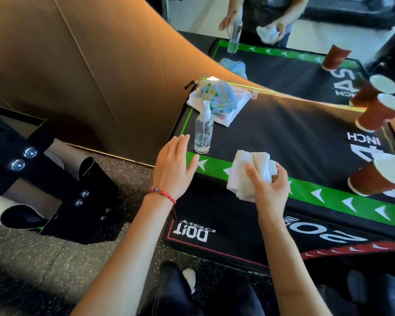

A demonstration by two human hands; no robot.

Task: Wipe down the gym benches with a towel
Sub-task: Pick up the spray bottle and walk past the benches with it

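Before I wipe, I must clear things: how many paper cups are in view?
4 cups, all at right: one by the green stripe, one behind it, two farther back that look like mirror reflections. Others may lie off-frame.

Right hand (268, 190) at 5 o'clock, fingers (252, 173) closed around a bunched white towel (246, 172) over the green stripe of the black padded tabletop (294, 133). Left hand (172, 166) at 7 o'clock, spread open, empty, just beside a clear spray bottle (203, 131). Folded cloths (217, 99) at 12 o'clock; red paper cups (379, 112) at 3 o'clock.
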